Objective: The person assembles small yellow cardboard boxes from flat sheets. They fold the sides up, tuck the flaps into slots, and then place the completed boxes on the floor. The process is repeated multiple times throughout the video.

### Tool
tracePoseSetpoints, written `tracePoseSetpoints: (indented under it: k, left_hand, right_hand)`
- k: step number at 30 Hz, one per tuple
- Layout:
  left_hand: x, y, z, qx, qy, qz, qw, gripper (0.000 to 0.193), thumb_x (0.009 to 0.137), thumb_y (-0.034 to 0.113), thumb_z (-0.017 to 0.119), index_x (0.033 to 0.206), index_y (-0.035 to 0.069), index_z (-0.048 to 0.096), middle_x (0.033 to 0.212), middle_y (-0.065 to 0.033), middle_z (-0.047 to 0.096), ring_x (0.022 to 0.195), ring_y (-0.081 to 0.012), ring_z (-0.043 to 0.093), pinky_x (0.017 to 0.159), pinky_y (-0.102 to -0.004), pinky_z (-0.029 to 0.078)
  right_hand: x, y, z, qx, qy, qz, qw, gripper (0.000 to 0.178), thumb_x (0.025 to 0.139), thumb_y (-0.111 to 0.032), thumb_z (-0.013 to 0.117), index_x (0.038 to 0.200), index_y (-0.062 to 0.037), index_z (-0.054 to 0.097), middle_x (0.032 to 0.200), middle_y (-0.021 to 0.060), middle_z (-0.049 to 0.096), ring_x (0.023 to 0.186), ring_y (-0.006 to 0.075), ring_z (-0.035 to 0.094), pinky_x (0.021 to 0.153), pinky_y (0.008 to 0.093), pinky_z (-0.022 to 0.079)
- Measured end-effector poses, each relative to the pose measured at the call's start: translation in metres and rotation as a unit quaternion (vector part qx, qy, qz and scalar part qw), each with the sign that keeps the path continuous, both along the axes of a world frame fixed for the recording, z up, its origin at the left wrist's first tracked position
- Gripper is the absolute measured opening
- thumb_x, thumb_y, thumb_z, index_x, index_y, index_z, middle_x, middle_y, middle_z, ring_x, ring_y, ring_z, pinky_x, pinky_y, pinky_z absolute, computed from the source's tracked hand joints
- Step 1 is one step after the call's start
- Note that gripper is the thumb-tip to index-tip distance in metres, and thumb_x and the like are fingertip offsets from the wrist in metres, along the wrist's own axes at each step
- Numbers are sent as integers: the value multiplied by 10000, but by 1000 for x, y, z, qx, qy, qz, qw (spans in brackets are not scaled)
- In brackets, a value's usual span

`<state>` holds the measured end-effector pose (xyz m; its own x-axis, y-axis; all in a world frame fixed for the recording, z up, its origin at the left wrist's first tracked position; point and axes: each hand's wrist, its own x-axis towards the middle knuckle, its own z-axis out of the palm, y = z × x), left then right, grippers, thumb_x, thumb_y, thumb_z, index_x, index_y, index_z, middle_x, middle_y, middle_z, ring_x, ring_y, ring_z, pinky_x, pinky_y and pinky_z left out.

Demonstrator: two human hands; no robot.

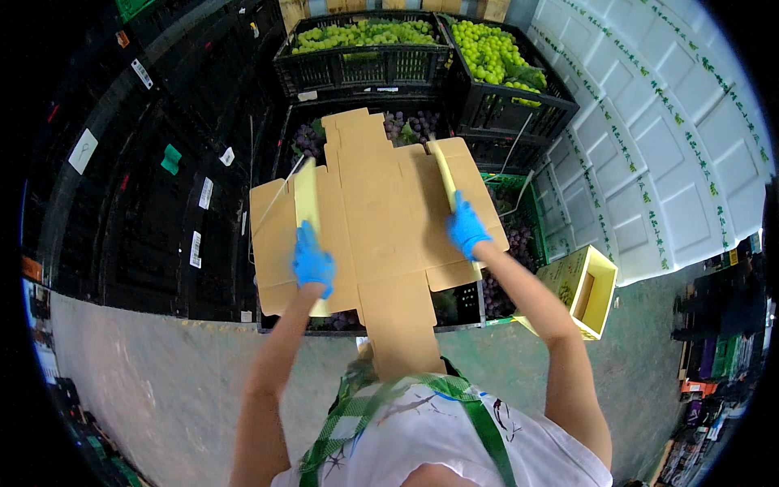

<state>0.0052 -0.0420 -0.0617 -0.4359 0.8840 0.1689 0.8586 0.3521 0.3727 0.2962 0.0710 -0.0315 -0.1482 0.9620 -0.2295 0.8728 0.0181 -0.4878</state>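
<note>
A large brown cardboard box blank (381,195) lies unfolded in front of me, on top of a black crate of dark grapes. Two narrow yellow panels of it are bent up, one on each side. My left hand (313,261), in a blue glove, has its fingers closed against the left yellow panel (307,195). At the right yellow panel (443,174), my right hand (466,227), gloved the same way, grips the edge. Slight blur softens both hands. The blank's near flap (399,325) reaches toward my apron.
Two black crates of green grapes (365,34) (491,53) stand at the back. Stacked black crates (146,187) form a wall on the left; white foam boxes (649,122) rise on the right. A yellow open box (596,292) stands right of the grapes, above the grey floor (162,365).
</note>
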Motion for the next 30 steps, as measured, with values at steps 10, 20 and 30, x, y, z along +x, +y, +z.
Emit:
tracePoseSetpoints:
  k: [10,20,30]
  left_hand:
    - [-7,-9,34,-139,-68,201,967,916,560,630,578,1245,92,293,1122,-177,403,1069,-278,390,799,-429,391]
    - [-47,20,31,-113,-381,97,913,811,496,313,774,1080,-39,335,1005,-206,502,881,-285,536,652,-439,467]
    - [15,53,72,-201,21,7,979,620,648,143,653,1116,-12,277,803,-191,560,738,-330,567,632,-393,468]
  right_hand:
    - [-1,-21,9,66,36,-191,979,697,594,-514,638,1010,31,509,969,204,519,885,287,529,754,350,436]
    - [0,16,16,-132,273,-52,952,673,604,-342,713,1091,38,447,988,153,548,819,217,567,705,301,469]
    - [-94,-4,70,-26,-61,59,996,552,672,-213,636,1093,13,360,880,217,552,821,330,553,661,391,451]
